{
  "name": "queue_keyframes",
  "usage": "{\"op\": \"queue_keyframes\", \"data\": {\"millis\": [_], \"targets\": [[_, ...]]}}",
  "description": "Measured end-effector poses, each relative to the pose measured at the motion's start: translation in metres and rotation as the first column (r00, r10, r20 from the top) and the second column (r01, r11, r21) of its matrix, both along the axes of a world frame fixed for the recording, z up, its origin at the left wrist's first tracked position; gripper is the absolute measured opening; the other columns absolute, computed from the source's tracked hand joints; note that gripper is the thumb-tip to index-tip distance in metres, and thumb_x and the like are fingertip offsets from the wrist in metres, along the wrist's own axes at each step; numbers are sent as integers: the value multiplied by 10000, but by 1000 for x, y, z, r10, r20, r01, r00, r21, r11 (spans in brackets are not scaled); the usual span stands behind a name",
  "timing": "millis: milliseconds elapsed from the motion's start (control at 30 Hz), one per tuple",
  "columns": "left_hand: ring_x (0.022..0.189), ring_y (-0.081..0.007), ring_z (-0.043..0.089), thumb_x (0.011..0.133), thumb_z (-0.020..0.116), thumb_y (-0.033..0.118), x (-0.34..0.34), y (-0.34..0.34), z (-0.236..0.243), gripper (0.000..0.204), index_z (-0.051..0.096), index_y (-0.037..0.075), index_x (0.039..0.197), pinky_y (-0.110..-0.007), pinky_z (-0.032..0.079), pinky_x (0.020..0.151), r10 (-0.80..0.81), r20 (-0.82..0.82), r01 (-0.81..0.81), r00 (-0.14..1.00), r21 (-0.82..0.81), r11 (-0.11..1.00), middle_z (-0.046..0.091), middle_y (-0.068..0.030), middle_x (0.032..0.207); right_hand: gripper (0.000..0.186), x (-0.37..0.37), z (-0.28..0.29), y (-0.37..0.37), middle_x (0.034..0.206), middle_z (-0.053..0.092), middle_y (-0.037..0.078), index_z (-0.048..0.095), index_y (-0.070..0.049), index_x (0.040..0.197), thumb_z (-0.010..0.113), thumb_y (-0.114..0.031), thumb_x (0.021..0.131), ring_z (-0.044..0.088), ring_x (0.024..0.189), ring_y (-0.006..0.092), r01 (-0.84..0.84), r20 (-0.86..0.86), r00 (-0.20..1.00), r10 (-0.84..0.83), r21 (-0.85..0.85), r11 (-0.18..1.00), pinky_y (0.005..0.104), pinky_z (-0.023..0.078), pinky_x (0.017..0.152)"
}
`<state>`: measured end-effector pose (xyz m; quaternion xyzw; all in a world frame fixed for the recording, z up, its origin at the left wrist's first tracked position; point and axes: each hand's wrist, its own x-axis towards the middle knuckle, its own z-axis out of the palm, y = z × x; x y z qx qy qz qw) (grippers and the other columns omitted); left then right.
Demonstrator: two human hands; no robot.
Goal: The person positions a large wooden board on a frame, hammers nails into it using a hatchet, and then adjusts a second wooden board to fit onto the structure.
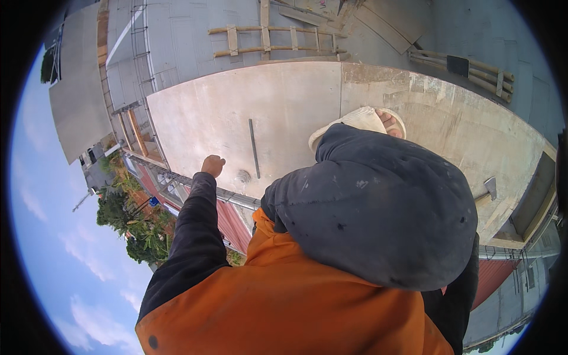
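Note:
My left hand (213, 166), at the end of a dark sleeve, is held over the left end of a pale plywood sheet (284, 94). Its fingers are curled closed, and I cannot make out whether anything is in them. To its right, a thin dark bar (254, 148) lies on the sheet beside a small round pale mark (242, 176). Behind my bent knee and dark trouser leg (378, 201), my right hand is hidden; only part of the right sleeve (469, 296) shows. A hatchet-like tool (489, 189) with a metal head lies on the boards at the right.
My foot in a pale slip-on shoe (355, 123) rests on the boards. Beyond lie a ladder-like bamboo frame (266, 40) and bundled poles (473, 74). Steel rebar (145, 53) runs along the left, where the edge drops toward trees (127, 222). A framed opening (529, 198) is at right.

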<state>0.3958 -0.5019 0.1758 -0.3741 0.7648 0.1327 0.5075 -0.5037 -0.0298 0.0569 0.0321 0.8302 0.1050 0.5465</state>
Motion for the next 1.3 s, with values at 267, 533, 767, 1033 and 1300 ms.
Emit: {"op": "queue_keyframes", "data": {"millis": [267,533,767,1033,1300], "targets": [[1058,-387,724,1003,549,239,31,133,-73,292,708,162,1235,-499,559,901,409,166,-427,897,89,900,747,-203,1145,571,-57,-50,91,1023,693,338,659,-15,1169,589,-548,977,715,844,479,-793,80,489,869,-373,481,506,589,748],[1202,-384,675,1034,491,492,24,135,-114,494,666,173,1368,-460,525,1013,555,237,-574,797,12,819,706,-223,1274,660,10,77,-57,957,701,177,631,33,1196,654,-571,930,738,737,294,117,37,992,-119,57,992,454,623,626],[881,-323,747,985,546,213,-20,99,-92,248,760,99,1041,-443,566,793,258,121,-246,959,-99,964,762,-154,861,637,24,88,-48,908,699,184,622,82,1176,680,-504,935,730,647,294,126,-78,989,-125,11,992,404,594,497],[848,-186,677,867,804,228,-207,4,14,200,730,43,855,-374,502,968,515,-716,-733,471,7,680,711,-40,811,592,32,37,-18,784,671,148,674,100,1032,731,-479,917,699,587,258,146,-37,988,-150,-86,986,389,575,469],[1022,-191,656,881,784,224,-457,-78,28,133,732,109,921,-471,379,1116,-644,-703,358,301,-543,760,694,-1,943,657,44,48,-30,931,756,229,715,108,1122,749,-495,865,747,658,288,149,-164,968,-190,-235,961,391,604,643]]}}
